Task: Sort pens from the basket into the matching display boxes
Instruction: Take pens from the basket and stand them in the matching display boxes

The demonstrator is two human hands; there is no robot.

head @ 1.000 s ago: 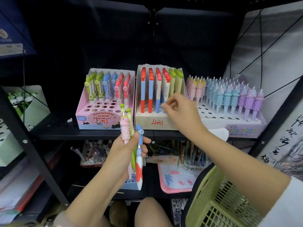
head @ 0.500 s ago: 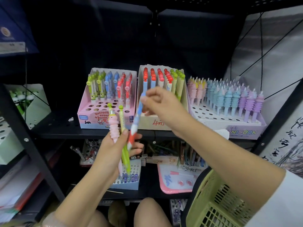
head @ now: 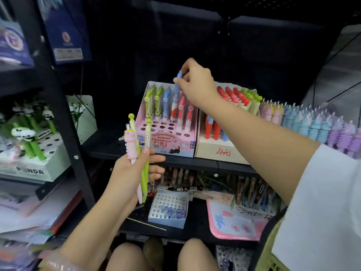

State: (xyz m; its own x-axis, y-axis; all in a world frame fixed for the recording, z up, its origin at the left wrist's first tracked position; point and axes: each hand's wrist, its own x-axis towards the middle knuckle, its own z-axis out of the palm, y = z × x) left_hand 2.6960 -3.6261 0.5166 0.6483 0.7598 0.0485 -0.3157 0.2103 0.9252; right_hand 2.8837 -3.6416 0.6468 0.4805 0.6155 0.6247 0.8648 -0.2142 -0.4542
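From the head camera I see my right hand (head: 195,83) raised over the pink display box (head: 166,122) on the shelf (head: 109,145), its fingers pinching the top of a blue and red pen (head: 175,98) that stands upright with its tip down among the box's back rows. My left hand (head: 130,173) sits lower, in front of the shelf's front edge, fingers wrapped around a pink pen (head: 131,147) and two green pens (head: 143,173). The green basket (head: 271,257) shows at the lower right.
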